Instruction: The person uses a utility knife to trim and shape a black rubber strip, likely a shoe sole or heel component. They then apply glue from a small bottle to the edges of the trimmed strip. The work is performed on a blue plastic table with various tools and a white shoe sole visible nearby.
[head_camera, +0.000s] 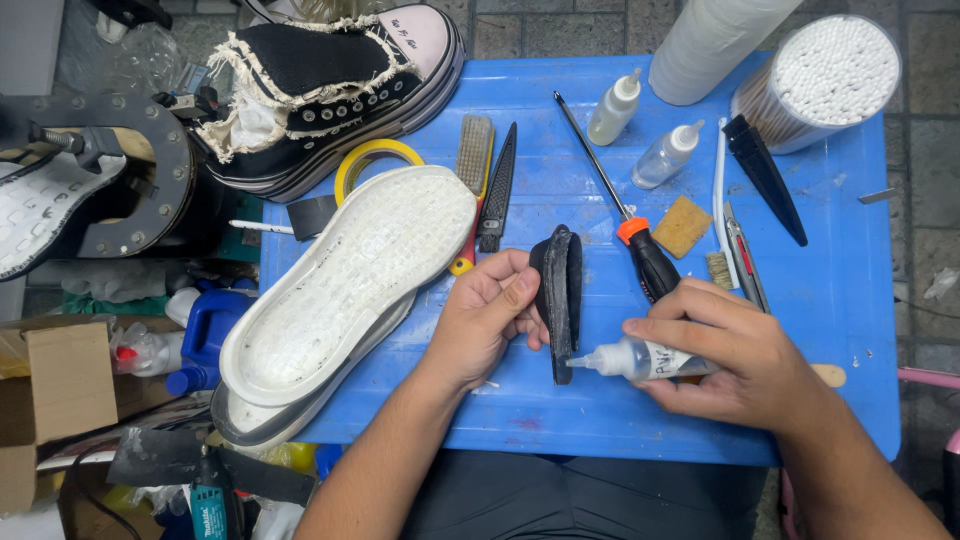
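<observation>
Gripping a black rubber strip (562, 290) upright over the blue table (840, 300), the left hand (480, 320) should hold steady. Right hand (735, 355) clasps a glue bottle (625, 360), nozzle touching the strip's lower end; squeeze gently, I'd judge.

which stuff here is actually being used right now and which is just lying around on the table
In use:
left hand, holding the black rubber piece
right hand, holding the small glue bottle, nozzle at the piece's lower edge

Lying about:
white shoe sole
screwdriver
two dropper bottles
wire brush
cotton swab tub
black sneaker

A blue plastic table (850, 300) stands on a grey tiled floor (925, 150).
</observation>
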